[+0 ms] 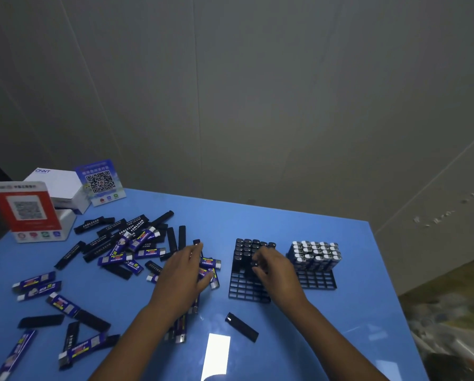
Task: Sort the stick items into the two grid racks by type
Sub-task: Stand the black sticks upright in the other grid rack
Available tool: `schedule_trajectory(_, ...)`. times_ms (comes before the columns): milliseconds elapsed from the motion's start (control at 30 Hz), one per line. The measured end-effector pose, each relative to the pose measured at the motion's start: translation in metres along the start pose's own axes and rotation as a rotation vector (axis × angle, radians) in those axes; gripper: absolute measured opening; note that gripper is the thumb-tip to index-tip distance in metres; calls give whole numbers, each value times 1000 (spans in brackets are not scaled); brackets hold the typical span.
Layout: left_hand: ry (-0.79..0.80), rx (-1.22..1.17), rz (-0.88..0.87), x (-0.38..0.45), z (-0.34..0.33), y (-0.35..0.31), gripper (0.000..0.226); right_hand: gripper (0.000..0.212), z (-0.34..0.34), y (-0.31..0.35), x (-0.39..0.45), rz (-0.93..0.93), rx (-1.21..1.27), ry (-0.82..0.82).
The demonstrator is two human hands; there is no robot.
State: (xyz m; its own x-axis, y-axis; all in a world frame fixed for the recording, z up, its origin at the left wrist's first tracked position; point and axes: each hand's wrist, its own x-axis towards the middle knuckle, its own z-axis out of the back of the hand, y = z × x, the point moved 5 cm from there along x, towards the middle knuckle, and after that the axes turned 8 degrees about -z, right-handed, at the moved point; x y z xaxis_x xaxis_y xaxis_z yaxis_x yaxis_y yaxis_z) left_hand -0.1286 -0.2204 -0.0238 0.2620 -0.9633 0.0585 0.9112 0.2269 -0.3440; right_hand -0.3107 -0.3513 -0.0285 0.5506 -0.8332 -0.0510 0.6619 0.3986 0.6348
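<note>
Two hands, right fingers [257, 264] on black rack [246, 287], left fingers [196, 250] touching black stick [196, 242]

Both bare forearms reach forward and slightly inward from the near edge. The left hand [182, 273] lies palm down, fingers stretched forward and a little spread, thumb angled out to the right. The right hand [275, 270] is also palm down, its fingers [259, 264] bent and pointing left; whether they pinch anything is unclear.
</note>
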Motion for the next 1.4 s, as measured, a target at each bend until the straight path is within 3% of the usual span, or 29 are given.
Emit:
schedule_trajectory(200,-7,127,-23,-6,-14,5,80,14,-6,4,6,20,-30,-23)
schedule_trajectory(467,-13,85,-16,-7,-16,11,80,16,-11,11,11,93,-82,-35)
schedule_trajectory(800,-8,80,-10,-11,-18,13,77,4,-19,12,9,90,-166,-12)
schedule_trajectory(1100,17,68,26,-27,-8,3,74,24,-6,16,-5,109,-237,24)
schedule_trajectory(1300,-22,61,97,-61,3,-6,74,34,-3,29,-28,223,-281,37)
schedule_trajectory(1400,-26,63,155,-86,10,-9,75,51,-10,39,-40,279,-310,90)
